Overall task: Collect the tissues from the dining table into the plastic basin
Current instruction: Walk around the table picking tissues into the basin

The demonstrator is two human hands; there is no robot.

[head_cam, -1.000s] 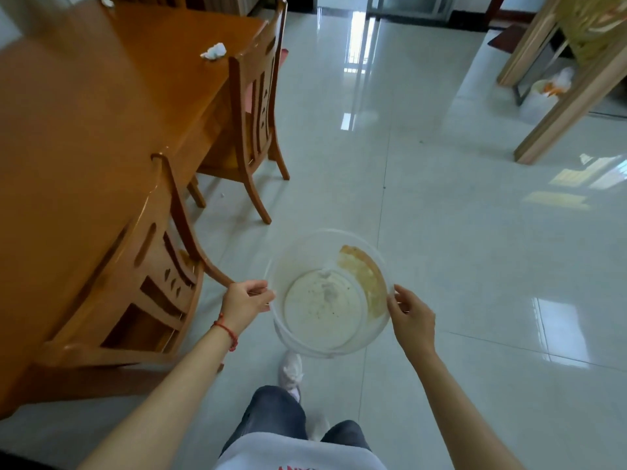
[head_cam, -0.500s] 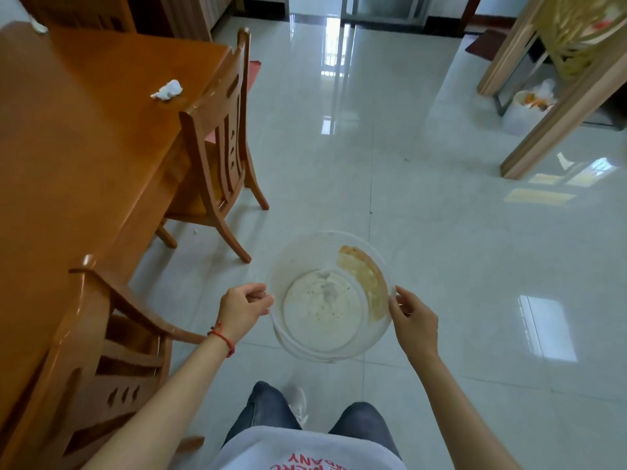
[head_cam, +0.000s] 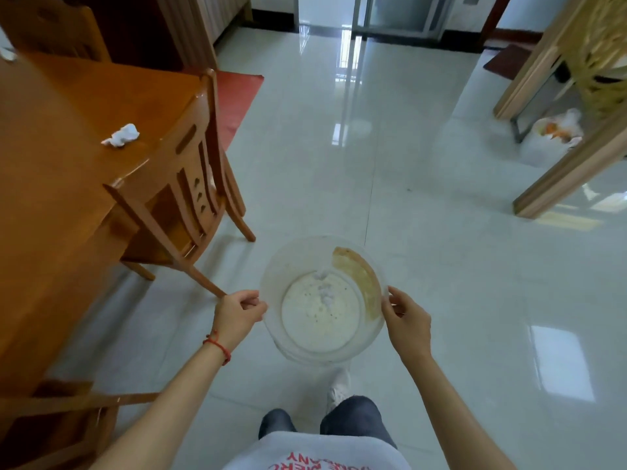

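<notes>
Vs 0.5 s ago: view advanced along the desk (head_cam: 51, 184), crumpled tissue (head_cam: 121, 134) now lower in frame and nearer, nearest chair (head_cam: 190, 184) closer too; grip on the basin unchanged. Clear plastic basin (head_cam: 295, 266) held over the floor (head_cam: 441, 249), left hand (head_cam: 237, 315) pinching the left rim with curled fingers, right hand (head_cam: 409, 322) gripping the right rim, thumb on the edge. Tissue on the desk near its right edge, well up-left of both hands, not touched; small whitish bits on the basin bottom, possibly tissue, too blurred to confirm.
</notes>
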